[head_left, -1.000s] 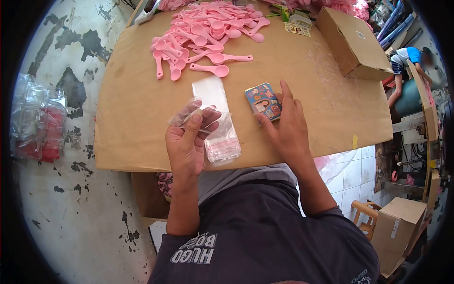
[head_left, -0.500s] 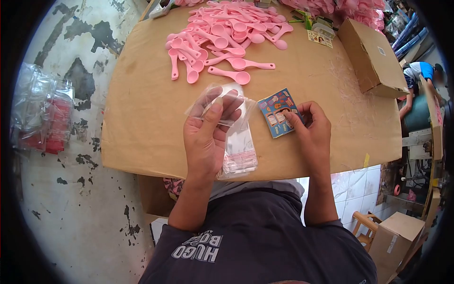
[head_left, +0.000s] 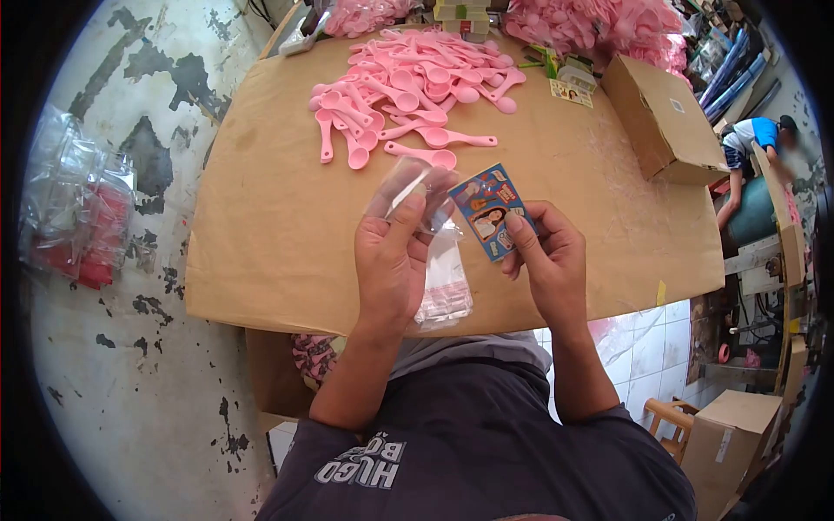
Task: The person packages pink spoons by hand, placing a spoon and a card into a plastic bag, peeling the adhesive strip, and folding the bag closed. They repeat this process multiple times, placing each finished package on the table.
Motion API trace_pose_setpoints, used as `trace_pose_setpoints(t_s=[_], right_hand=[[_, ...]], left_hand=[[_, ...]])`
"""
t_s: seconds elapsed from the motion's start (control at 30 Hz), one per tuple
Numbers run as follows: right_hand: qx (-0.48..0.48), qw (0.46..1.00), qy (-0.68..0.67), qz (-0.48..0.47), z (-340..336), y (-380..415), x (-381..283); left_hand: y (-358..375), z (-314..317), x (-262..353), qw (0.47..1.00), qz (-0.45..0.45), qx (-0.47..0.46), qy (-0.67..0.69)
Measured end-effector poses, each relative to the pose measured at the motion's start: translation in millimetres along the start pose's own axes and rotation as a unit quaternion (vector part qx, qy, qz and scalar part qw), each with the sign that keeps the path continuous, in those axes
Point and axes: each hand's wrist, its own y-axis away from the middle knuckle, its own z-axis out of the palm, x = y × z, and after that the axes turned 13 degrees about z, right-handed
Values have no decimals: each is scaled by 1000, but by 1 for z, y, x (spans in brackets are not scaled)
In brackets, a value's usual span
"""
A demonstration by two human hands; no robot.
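Note:
Between the thumb and fingers of my left hand (head_left: 395, 252) is a clear plastic bag (head_left: 401, 187), raised above the table. My right hand (head_left: 549, 256) grips a small blue printed card (head_left: 488, 211) by its right side, thumb on top. The card's left edge is close to the bag; whether they touch I cannot tell. Under and beside my left hand lies a stack of clear bags (head_left: 447, 282) near the table's front edge. Beyond both hands, a heap of pink measuring spoons (head_left: 417, 82) is spread on the brown table (head_left: 261, 217).
A cardboard box (head_left: 665, 117) stands at the table's right, near a small picture card (head_left: 571, 93) and green items. More pink spoons in plastic (head_left: 599, 30) are at the back. Wrapped bags (head_left: 82, 204) lie at far left. A person (head_left: 756, 143) bends over at far right.
The card has tilted and moved left toward the bag in my left hand. My left hand has shifted slightly right. The view has shifted a little, showing more of the table's back.

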Motion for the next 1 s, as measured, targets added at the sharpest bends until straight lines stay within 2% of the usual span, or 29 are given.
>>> trace_pose_setpoints(t_s=[0.07,0.17,0.27,0.4,0.47,0.57,0.7,0.87,1.0], right_hand=[[5,999,-18,-28,3,-1,3],[-36,999,-9,0,-1,1,1],[-122,986,90,64,-11,0,-4],[-122,989,67,58,-17,-4,-7],[-74,997,-29,26,-14,-4,-8],[-66,995,-67,33,-25,-7,0],[-71,995,-63,5,-15,-10,1],[-23,996,-56,-63,4,-13,3],[-46,994,-83,-60,10,-12,-1]], left_hand=[[2,0,0,1000,4,-3,-1],[2,3,2,1000,10,2,-16],[1,2,2,1000,-2,-18,-24],[2,6,-6,998,-4,-50,-43],[0,8,-7,997,-7,-55,-45],[0,16,-9,998,-3,-55,-38],[4,18,-17,996,-6,-79,-43],[7,33,-11,994,-4,-84,-75],[6,22,-13,982,9,-116,-148]])
